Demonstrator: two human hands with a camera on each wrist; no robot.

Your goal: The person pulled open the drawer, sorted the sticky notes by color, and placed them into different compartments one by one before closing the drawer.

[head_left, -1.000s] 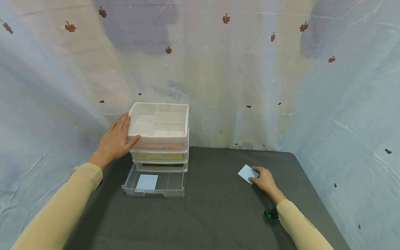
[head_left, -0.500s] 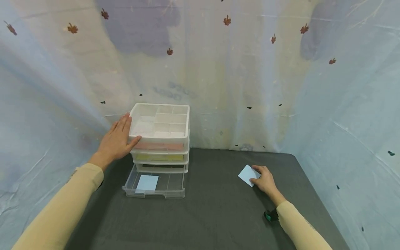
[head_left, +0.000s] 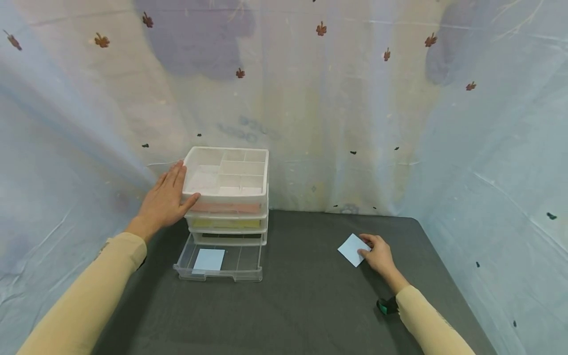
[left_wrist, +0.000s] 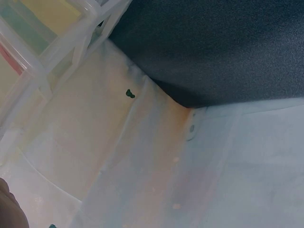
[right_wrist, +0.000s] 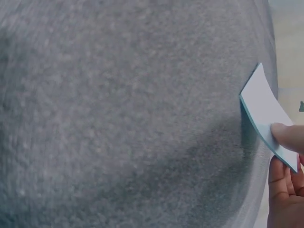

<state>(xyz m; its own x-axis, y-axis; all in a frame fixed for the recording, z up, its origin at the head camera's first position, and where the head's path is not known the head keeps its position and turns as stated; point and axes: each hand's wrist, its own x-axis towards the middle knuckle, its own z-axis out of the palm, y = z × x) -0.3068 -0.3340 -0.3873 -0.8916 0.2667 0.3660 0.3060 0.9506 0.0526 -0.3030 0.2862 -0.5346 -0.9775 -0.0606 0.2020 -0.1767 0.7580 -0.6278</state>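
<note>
My left hand (head_left: 164,198) lies flat with straight fingers against the left side of a white drawer unit (head_left: 266,197), its thumb at the front top edge. The clear bottom drawer (head_left: 241,264) is pulled out, with a pale blue square of paper (head_left: 209,260) in it. On the right, my right hand (head_left: 377,256) pinches a light blue sticky note pad (head_left: 352,250) by its right corner. In the right wrist view the thumb is on top of the pad (right_wrist: 266,111), the fingers are beneath, and the pad bends slightly.
Pink (head_left: 226,207) and yellow (head_left: 226,223) sheets show through the upper drawers. A divided tray (head_left: 206,180) tops the unit. The dark grey tabletop (head_left: 293,305) meets a hanging curtain (head_left: 306,123) at the back and sides.
My right thumb has slid slightly further onto the pad, and the pad has turned a little. My left hand and the drawer unit stay in place.
</note>
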